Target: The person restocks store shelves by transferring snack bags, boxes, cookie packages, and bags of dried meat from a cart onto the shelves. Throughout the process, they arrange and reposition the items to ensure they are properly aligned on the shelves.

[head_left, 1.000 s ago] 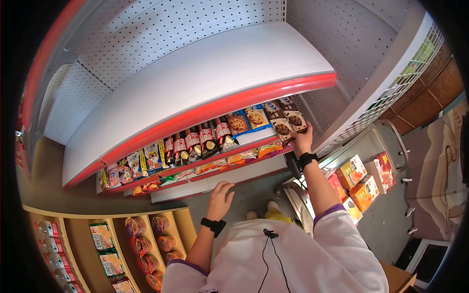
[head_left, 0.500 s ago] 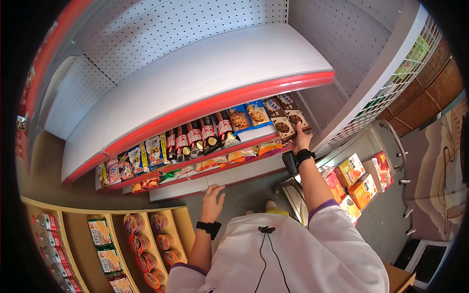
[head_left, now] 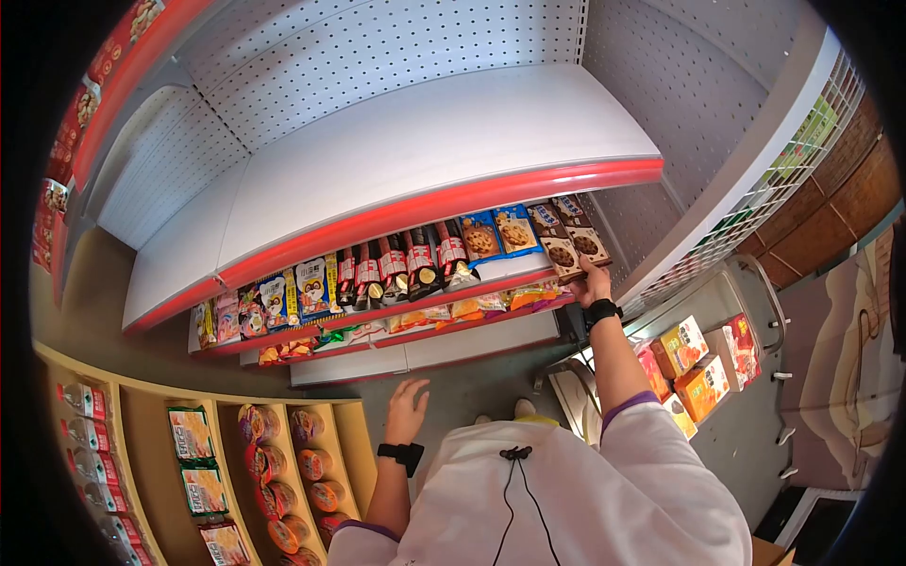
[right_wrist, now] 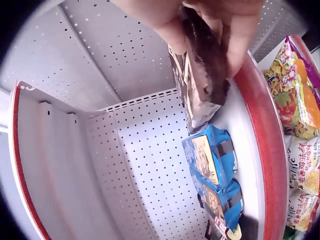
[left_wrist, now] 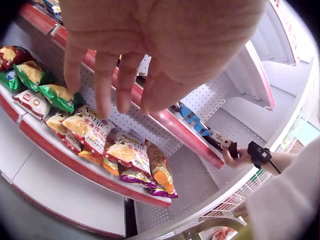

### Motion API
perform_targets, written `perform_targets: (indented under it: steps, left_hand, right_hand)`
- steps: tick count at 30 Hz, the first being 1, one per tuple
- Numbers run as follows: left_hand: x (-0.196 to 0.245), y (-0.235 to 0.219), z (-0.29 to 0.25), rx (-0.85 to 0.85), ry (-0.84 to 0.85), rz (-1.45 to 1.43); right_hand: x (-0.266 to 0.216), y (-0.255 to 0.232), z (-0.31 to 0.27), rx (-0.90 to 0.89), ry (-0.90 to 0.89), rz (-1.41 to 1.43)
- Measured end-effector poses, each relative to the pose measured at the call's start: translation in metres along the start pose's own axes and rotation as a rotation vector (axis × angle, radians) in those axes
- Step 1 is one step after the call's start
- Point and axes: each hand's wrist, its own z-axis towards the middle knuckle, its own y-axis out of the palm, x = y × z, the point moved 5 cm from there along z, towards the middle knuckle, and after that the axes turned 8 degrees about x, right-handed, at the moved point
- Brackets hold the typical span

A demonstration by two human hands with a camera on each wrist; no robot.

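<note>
My right hand (head_left: 594, 285) grips the near end of a brown cookie pack (head_left: 587, 245) at the right end of the middle shelf. In the right wrist view, thumb and fingers of the right hand (right_wrist: 220, 30) pinch the dark pack (right_wrist: 207, 65) from both sides. Another brown pack (head_left: 559, 253) lies against it, with blue cookie packs (head_left: 516, 231) to the left. My left hand (head_left: 407, 411) hangs in front of the shelves holding nothing; its fingers point downward in the left wrist view, the left hand (left_wrist: 150, 45) near bagged snacks (left_wrist: 90, 130).
Above is a broad white shelf (head_left: 425, 132) with a red edge. A wire mesh side panel (head_left: 746, 217) stands at the right, beside a cart carrying boxes (head_left: 703, 389). A wooden rack (head_left: 132, 406) with cups and bottles stands at the lower left.
The view has shifted slightly. My right fingers have moved from resting on the brown packs to gripping the near end of one. My left hand stays off the shelf.
</note>
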Motion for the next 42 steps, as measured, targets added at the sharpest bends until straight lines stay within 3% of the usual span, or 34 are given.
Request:
perform_targets:
  steps: [2,5,9,15,17,18,20,22,23,25,26,30,32,34,36,38,40,42]
  left_hand:
    - [-0.002,0.002,0.001,-0.073,-0.104,-0.075]
    - [-0.001,0.003,0.002,-0.085,-0.055,-0.053]
    - [0.003,0.005,0.005,-0.11,-0.114,-0.089]
    - [0.007,0.019,0.014,-0.116,0.011,-0.083]
    - [0.023,0.023,0.021,-0.242,-0.164,-0.329]
    - [0.037,0.022,0.026,-0.233,-0.154,-0.337]
    - [0.085,0.022,0.027,-0.429,-0.1,-0.709]
    - [0.141,0.008,0.03,-0.639,-0.054,-0.847]
    - [0.166,-0.005,0.033,-0.633,-0.048,-0.853]
    - [0.218,-0.034,0.04,-0.621,0.193,-0.941]
    - [0.232,-0.041,0.044,-0.617,0.202,-0.944]
    - [0.28,-0.068,0.082,-0.418,0.31,-1.135]
    - [0.297,-0.072,0.11,-0.209,0.395,-1.075]
    - [0.313,-0.08,0.135,0.059,0.622,-0.789]
    - [0.335,-0.091,0.145,0.159,0.78,-0.445]
    - [0.343,-0.081,0.155,0.078,0.782,-0.453]
    - [0.35,-0.064,0.158,0.155,0.985,-0.005]
    - [0.352,-0.059,0.163,0.212,0.995,-0.037]
  right_hand:
    - [-0.007,-0.004,-0.005,-0.038,-0.009,-0.047]
    - [-0.023,-0.005,-0.025,-0.081,-0.084,0.086]
    - [-0.042,-0.024,-0.038,-0.116,-0.19,0.016]
    - [-0.067,-0.059,-0.095,-0.263,-0.334,-0.098]
    - [-0.077,-0.057,-0.146,-0.326,-0.341,-0.055]
    - [-0.081,-0.056,-0.166,-0.353,-0.365,-0.042]
    - [-0.086,-0.053,-0.204,-0.433,-0.264,-0.04]
    - [-0.095,-0.043,-0.24,-0.51,-0.167,0.005]
    - [-0.101,-0.036,-0.253,-0.555,-0.172,0.02]
    - [-0.115,-0.019,-0.283,-0.623,-0.189,0.045]
    - [-0.122,-0.012,-0.293,-0.628,-0.197,0.045]
    - [-0.155,0.022,-0.309,-0.618,-0.35,0.215]
    - [-0.167,0.042,-0.3,-0.612,-0.422,0.281]
    - [-0.175,0.061,-0.281,-0.571,-0.477,0.343]
    - [-0.178,0.075,-0.257,-0.507,-0.491,0.345]
    - [-0.18,0.086,-0.243,-0.463,-0.494,0.397]
    - [-0.182,0.091,-0.237,-0.465,-0.513,0.394]
    - [-0.181,0.095,-0.231,-0.432,-0.475,0.42]
